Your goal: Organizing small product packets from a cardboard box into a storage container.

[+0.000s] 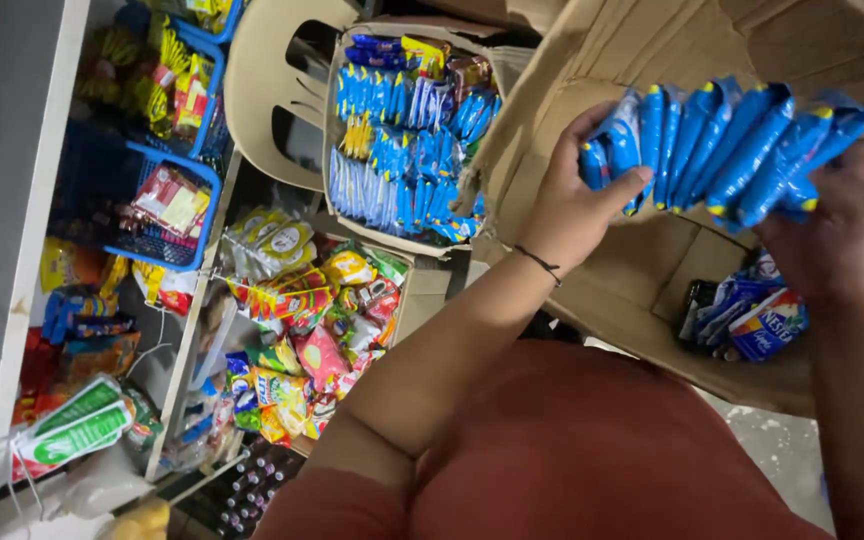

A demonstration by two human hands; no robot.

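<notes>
A row of several blue snack packets [722, 150] is pressed together between my two hands above an open cardboard box [642, 280]. My left hand [572, 195] grips the row's left end, thumb across the front packet; a thin dark band sits on that wrist. My right hand [847, 235] clamps the right end. More blue packets [747, 315] lie in the bottom of the box beneath my right hand.
A smaller open box [407, 140] packed with blue packets rests on a beige plastic chair [272, 90] to the left. Below it stands a box of mixed colourful snacks [317, 320]. Blue baskets [152, 215] and shelves of goods line the far left.
</notes>
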